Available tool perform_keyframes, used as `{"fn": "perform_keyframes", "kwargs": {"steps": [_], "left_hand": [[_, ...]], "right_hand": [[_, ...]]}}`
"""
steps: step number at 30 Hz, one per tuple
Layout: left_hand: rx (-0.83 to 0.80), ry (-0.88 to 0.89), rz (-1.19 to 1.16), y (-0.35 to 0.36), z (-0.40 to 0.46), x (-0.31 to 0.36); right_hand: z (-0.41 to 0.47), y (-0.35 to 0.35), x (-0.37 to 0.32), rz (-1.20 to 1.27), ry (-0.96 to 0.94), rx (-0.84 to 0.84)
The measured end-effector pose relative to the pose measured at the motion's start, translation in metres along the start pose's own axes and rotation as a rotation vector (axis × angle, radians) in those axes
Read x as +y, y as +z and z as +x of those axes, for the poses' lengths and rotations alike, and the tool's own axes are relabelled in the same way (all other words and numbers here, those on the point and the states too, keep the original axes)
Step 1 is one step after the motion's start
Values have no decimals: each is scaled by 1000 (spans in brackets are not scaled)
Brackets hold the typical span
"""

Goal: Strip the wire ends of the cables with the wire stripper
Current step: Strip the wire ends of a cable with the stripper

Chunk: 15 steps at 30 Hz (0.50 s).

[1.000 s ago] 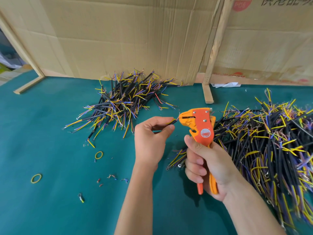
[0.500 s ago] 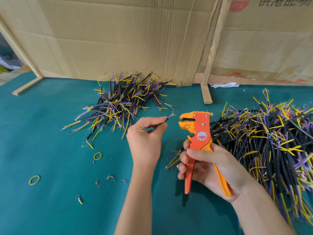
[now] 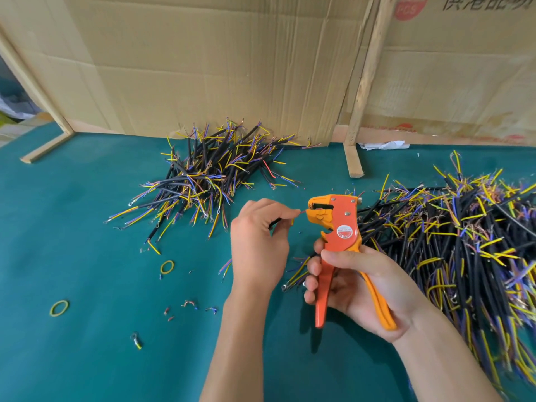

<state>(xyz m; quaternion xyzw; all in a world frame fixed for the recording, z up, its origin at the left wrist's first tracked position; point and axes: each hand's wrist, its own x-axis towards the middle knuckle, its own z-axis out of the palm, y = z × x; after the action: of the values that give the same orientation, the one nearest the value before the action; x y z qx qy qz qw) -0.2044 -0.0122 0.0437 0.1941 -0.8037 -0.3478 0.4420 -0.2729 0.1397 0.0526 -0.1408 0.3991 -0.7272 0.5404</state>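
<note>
Green mat (image 3: 87, 358): left hand (image 3: 258, 245) pinches cable (image 3: 278, 222), wire tip at wire stripper (image 3: 339, 224) mouth; right hand (image 3: 359, 285) grips its spread handles.

light: bright, even | shadows: soft, under hands | edges: wide-angle bending | blur: slight, far right
</note>
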Motion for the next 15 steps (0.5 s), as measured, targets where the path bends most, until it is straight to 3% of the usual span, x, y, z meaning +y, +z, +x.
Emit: {"fn": "perform_keyframes", "kwargs": {"steps": [9, 15], "left_hand": [[-10, 66, 62, 1, 0, -4], [2, -50, -9, 6, -2, 4]], "right_hand": [[1, 0, 1, -120, 22, 60], [5, 2, 5, -173, -97, 227]]}}
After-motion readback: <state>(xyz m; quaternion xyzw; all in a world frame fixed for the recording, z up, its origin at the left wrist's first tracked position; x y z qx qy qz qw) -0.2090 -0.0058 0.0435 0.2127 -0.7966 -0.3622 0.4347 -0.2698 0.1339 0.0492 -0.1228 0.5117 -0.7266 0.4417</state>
